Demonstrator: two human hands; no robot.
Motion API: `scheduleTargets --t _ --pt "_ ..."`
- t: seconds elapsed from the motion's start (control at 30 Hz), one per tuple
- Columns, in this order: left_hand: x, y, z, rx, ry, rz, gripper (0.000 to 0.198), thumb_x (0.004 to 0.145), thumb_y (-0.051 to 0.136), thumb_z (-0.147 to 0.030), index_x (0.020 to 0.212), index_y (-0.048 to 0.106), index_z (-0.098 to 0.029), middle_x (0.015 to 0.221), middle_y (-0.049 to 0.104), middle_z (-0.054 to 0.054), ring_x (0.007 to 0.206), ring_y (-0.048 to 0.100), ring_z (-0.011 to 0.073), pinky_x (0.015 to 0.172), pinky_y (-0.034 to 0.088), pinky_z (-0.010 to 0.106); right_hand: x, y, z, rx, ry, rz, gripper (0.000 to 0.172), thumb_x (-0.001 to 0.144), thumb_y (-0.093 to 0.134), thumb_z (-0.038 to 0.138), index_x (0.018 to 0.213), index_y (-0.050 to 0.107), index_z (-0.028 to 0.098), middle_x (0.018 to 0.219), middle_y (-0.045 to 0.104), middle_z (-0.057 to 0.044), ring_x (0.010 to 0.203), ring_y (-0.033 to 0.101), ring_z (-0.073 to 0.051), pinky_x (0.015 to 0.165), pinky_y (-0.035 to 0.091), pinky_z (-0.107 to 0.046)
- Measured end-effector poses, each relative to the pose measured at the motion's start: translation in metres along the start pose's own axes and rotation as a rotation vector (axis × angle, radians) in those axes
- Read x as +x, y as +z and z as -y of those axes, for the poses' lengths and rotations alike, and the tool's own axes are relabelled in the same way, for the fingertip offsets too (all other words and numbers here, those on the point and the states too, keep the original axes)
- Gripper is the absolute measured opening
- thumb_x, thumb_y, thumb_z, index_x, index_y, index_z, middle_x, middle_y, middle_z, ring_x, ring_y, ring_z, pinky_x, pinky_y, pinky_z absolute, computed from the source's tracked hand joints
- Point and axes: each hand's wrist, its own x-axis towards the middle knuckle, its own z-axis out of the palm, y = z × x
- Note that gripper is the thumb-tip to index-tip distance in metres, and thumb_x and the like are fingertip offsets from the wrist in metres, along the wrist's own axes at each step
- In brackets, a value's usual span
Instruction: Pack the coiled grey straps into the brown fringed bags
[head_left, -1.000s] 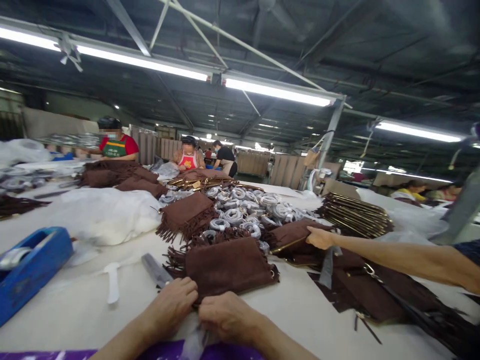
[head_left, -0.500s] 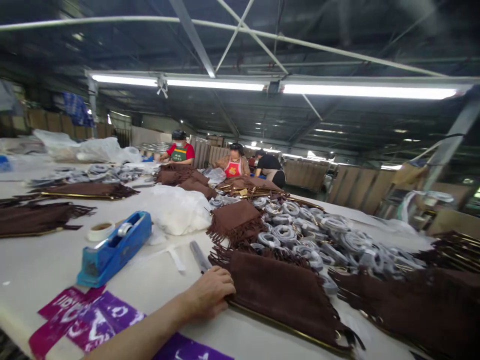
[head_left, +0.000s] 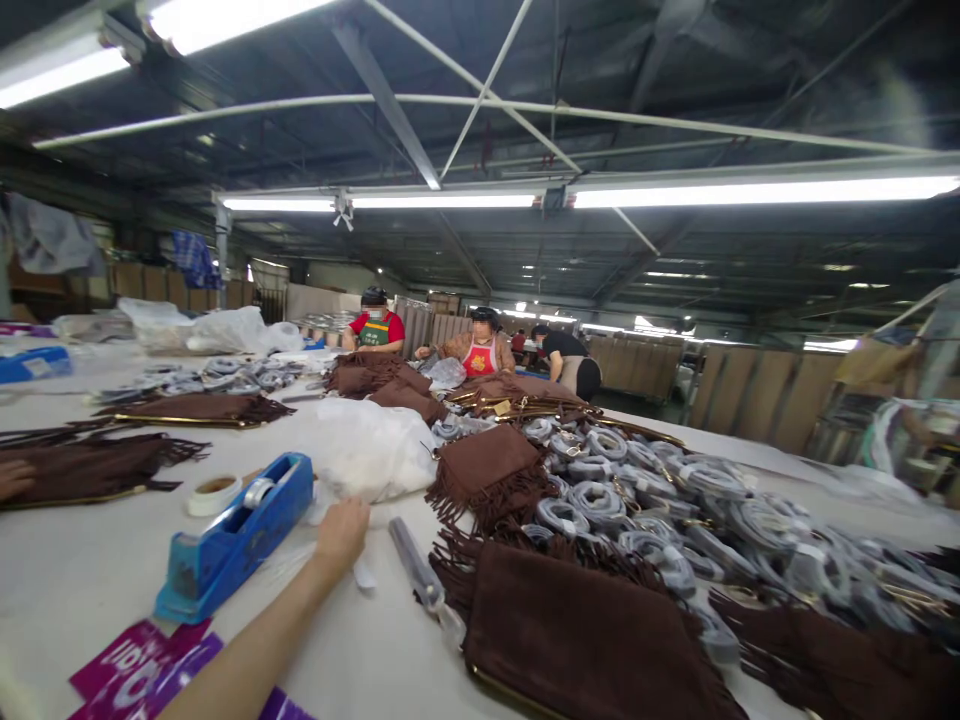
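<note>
My left hand (head_left: 341, 537) reaches in from the lower left, its fingers curled closed at the front of a heap of white plastic bags (head_left: 375, 445). What the fingers hold, if anything, is hidden. A white strip (head_left: 364, 576) shows just below them. To the right lies a plastic-wrapped grey strap (head_left: 420, 570), beside a brown fringed bag (head_left: 577, 625) with a gold-coloured edge. A blue tape dispenser (head_left: 240, 535) stands left of my hand. My right hand is out of view.
A roll of tape (head_left: 214, 494) sits behind the dispenser. Purple printed packets (head_left: 142, 670) lie at the near left. Coiled grey straps (head_left: 600, 500) pile up on the right. Another person's hand (head_left: 13, 480) touches a brown bag (head_left: 90, 465). Co-workers stand across the table.
My left hand has moved left and away from the brown bag's corner to the white plastic. The wrapped grey strap now shows fully. A hand has appeared at the left edge.
</note>
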Motion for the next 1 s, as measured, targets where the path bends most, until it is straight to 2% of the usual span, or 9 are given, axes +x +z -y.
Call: scheduleTargets --t 0.07,0.13,0.27,0.37,0.43,0.57,0.7,0.87,1.0 --pt "-0.003 -0.001 -0.003 -0.016 -0.031 -0.044 0.028 0.086 0.034 -0.002 0.09 0.06 -0.014 0.092 0.067 0.014 0.096 0.063 0.0264 0.082 0.045 0.038 0.045 0.021 0.024 0.059 -0.065 0.046 0.045 0.069 0.052 0.051 0.109 0.07 0.041 0.076 0.07 -0.015 0.068 0.07 -0.033 0.048 0.053 -0.042" --pt "-0.004 -0.007 -0.008 -0.058 -0.048 -0.086 0.027 0.092 0.029 -0.009 0.092 0.055 -0.016 0.083 0.067 0.01 0.082 0.065 0.0242 0.074 0.047 0.035 0.07 0.032 0.047 0.118 -0.129 0.084 0.038 0.068 0.052 0.049 0.101 0.072 0.045 0.072 0.069 -0.012 0.065 0.07 -0.031 0.045 0.051 -0.038" --pt "-0.01 -0.024 -0.029 -0.203 0.06 -0.158 0.026 0.099 0.023 -0.026 0.09 0.047 -0.022 0.077 0.063 0.001 0.073 0.062 0.016 0.069 0.046 0.024 0.059 0.017 0.073 0.142 -0.158 0.084 0.027 0.077 0.046 0.048 0.085 0.072 0.045 0.063 0.067 -0.002 0.054 0.066 -0.024 0.042 0.048 -0.031" --pt "-0.02 -0.03 -0.052 -0.448 0.224 -0.216 0.027 0.098 0.026 -0.035 0.083 0.045 -0.024 0.072 0.058 -0.001 0.067 0.059 0.0153 0.065 0.044 0.023 0.046 -0.003 0.094 0.177 -0.137 0.053 0.03 0.088 0.041 0.04 0.086 0.07 0.034 0.065 0.067 0.001 0.056 0.065 -0.017 0.053 0.051 -0.024" --pt "-0.028 -0.032 -0.064 -0.606 0.294 -0.241 0.027 0.096 0.029 -0.039 0.08 0.045 -0.024 0.069 0.055 -0.002 0.064 0.056 0.0159 0.061 0.043 0.024 0.056 -0.008 0.114 0.282 -0.059 -0.024 0.03 0.091 0.041 0.035 0.089 0.069 0.025 0.062 0.065 0.0 0.058 0.064 -0.015 0.06 0.051 -0.023" --pt "-0.039 -0.033 -0.078 -0.716 0.328 -0.174 0.027 0.095 0.032 -0.039 0.077 0.045 -0.024 0.063 0.05 -0.003 0.06 0.052 0.0158 0.058 0.04 0.024 0.095 0.002 0.145 0.497 0.042 -0.06 0.033 0.089 0.046 0.033 0.11 0.068 0.018 0.063 0.067 -0.001 0.049 0.06 -0.014 0.048 0.049 -0.021" --pt "-0.043 -0.032 -0.084 -0.76 0.349 -0.086 0.028 0.094 0.031 -0.039 0.074 0.043 -0.024 0.062 0.047 -0.004 0.058 0.05 0.0155 0.057 0.038 0.025 0.108 0.014 0.155 0.566 0.023 -0.008 0.027 0.085 0.051 0.029 0.097 0.072 0.017 0.063 0.067 -0.001 0.051 0.063 -0.014 0.044 0.049 -0.02" --pt "-0.044 -0.031 -0.088 -0.849 0.351 -0.012 0.03 0.094 0.031 -0.042 0.072 0.042 -0.024 0.061 0.044 -0.004 0.057 0.047 0.0154 0.057 0.036 0.026 0.105 0.02 0.15 0.725 0.07 -0.029 0.017 0.079 0.056 0.023 0.084 0.07 0.016 0.067 0.069 0.0 0.062 0.07 -0.017 0.053 0.055 -0.022" --pt "-0.046 -0.03 -0.092 -0.954 0.346 0.013 0.033 0.093 0.033 -0.045 0.069 0.041 -0.023 0.061 0.041 -0.005 0.057 0.044 0.0149 0.056 0.034 0.025 0.106 0.024 0.147 0.741 0.107 -0.048 0.016 0.081 0.052 0.024 0.075 0.064 0.016 0.065 0.068 -0.001 0.057 0.069 -0.016 0.046 0.051 -0.02"
